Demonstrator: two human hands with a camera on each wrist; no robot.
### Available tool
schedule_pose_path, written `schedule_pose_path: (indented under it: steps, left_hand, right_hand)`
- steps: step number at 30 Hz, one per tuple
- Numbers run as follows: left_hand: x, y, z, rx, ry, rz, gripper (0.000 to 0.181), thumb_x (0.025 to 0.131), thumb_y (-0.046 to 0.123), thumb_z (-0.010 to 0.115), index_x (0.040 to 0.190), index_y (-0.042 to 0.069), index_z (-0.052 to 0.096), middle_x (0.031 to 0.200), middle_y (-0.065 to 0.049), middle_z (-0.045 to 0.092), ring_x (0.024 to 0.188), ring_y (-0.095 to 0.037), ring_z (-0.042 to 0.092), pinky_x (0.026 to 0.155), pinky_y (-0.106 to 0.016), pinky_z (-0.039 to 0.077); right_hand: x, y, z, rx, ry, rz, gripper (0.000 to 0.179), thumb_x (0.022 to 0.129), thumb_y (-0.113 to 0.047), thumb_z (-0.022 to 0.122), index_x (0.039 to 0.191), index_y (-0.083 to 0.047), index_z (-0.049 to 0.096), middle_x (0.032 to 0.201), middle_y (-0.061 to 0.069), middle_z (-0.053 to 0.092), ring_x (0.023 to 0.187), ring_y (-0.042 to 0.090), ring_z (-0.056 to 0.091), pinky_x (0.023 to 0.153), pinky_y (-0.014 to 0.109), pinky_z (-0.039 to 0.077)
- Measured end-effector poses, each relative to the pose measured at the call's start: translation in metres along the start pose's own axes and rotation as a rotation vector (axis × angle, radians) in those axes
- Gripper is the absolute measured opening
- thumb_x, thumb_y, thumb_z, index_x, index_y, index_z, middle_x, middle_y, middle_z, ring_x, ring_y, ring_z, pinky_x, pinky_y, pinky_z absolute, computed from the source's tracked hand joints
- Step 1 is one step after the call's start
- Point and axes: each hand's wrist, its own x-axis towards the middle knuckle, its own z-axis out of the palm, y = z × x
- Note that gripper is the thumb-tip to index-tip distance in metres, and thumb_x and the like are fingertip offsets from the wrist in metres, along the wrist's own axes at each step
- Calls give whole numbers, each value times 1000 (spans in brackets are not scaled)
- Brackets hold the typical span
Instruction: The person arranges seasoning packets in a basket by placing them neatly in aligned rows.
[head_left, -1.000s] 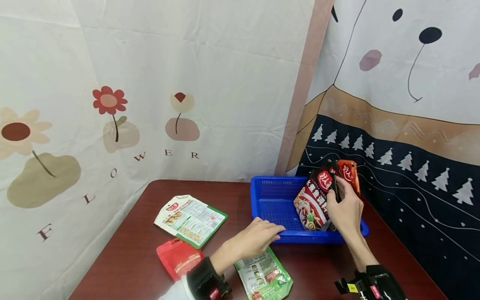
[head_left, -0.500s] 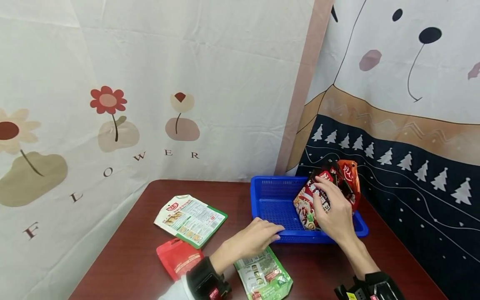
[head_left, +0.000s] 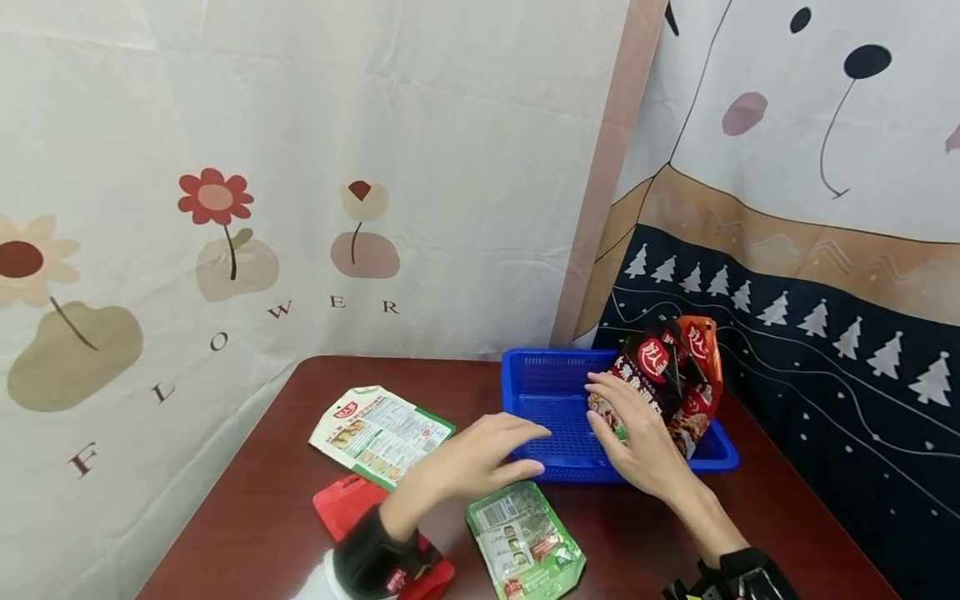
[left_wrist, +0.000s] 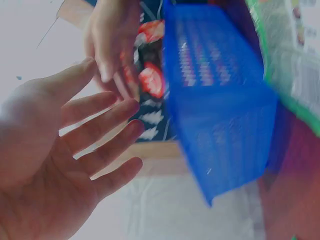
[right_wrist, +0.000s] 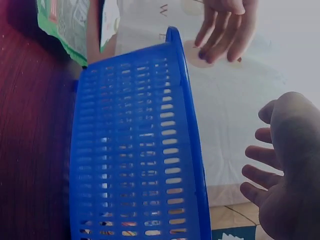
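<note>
A blue plastic basket [head_left: 547, 367] stands on the table, with black-and-red food pouches [head_left: 651, 358] and an orange-red pouch [head_left: 699, 343] leaning at its right end. My left hand [head_left: 480, 457] hovers at the basket's front left, fingers spread and holding nothing; the left wrist view shows the same open palm [left_wrist: 75, 150]. My right hand [head_left: 637, 437] is over the basket, in front of the black pouch, fingers extended. In the right wrist view its fingers [right_wrist: 262, 177] are apart from the basket wall [right_wrist: 135, 145]. Whether it touches the pouch cannot be told.
A green-and-white pouch [head_left: 525, 542] lies in front of the basket. To the left lie a white-and-green pouch [head_left: 378, 433] and a red pouch [head_left: 345, 504], partly hidden by the left forearm. The brown table [head_left: 255, 517] meets printed cloth hangings behind.
My right hand has let go of the pouches and moved left and toward me. My left hand has left the basket's front rim and its fingers have spread.
</note>
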Motion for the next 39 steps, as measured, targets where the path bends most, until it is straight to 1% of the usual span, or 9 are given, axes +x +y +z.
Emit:
schedule_pose_path:
  steps: [3,6,11,15,18,24,28,32,39]
  left_hand:
    - [-10,-4,-15,23,80,-4,49,114,32,69,157,9,65,154,-8,73,144,-26,69,124,-46,55]
    - [-23,-11,-28,36,147,-40,51,112,32,72,157,10,64,155,-8,73,144,-28,68,123,-50,55]
    - [-49,-30,-45,3,204,-179,55,112,33,72,162,12,61,162,-7,67,151,-32,62,125,-60,51]
    - [-73,-54,-57,-2,245,-283,57,111,33,74,163,11,60,163,-10,65,153,-36,60,125,-65,50]
    - [-91,-73,-66,22,283,-340,58,110,31,75,162,9,60,161,-13,66,151,-38,62,124,-65,52]
    - [-123,-115,-74,57,348,-454,55,112,26,73,160,3,59,161,-22,65,152,-46,60,123,-67,50]
    - [-139,-138,-72,52,355,-554,59,113,27,70,162,-2,55,164,-29,59,155,-52,54,125,-71,46]
    - [-150,-157,-68,26,338,-660,63,116,33,65,165,-5,50,167,-33,53,158,-55,48,127,-73,42]
    - [-164,-185,-57,28,246,-897,71,116,39,60,167,-7,43,168,-39,46,158,-60,43,127,-76,39]
  right_hand:
    - [0,-5,2,-2,-30,-6,50,99,-1,80,148,-5,70,158,19,67,151,43,58,136,12,22]
    - [-1,-11,4,-17,-57,-25,51,99,-5,80,149,-6,69,159,19,67,152,44,57,139,16,19]
    - [-3,-20,11,-28,-138,-36,55,101,-13,81,155,-12,66,165,13,63,157,43,53,139,13,9]
    - [-7,-27,17,-70,-216,-33,56,103,-23,81,157,-16,65,166,8,63,158,37,55,140,35,33]
    - [-12,-31,24,-105,-266,-42,55,104,-29,81,156,-16,66,162,8,67,153,32,62,126,54,52]
    - [-23,-34,36,-111,-379,1,51,109,-37,75,155,-17,67,155,8,72,143,28,71,116,54,61]
    - [-27,-35,41,-155,-421,23,50,112,-45,70,154,-19,68,150,6,76,137,26,75,111,52,64]
    - [-29,-34,45,-222,-429,-5,47,113,-47,67,149,-18,72,140,5,81,127,24,79,103,50,67]
    - [-30,-34,50,-278,-420,-60,41,113,-46,68,139,-17,79,129,4,86,115,22,83,95,47,69]
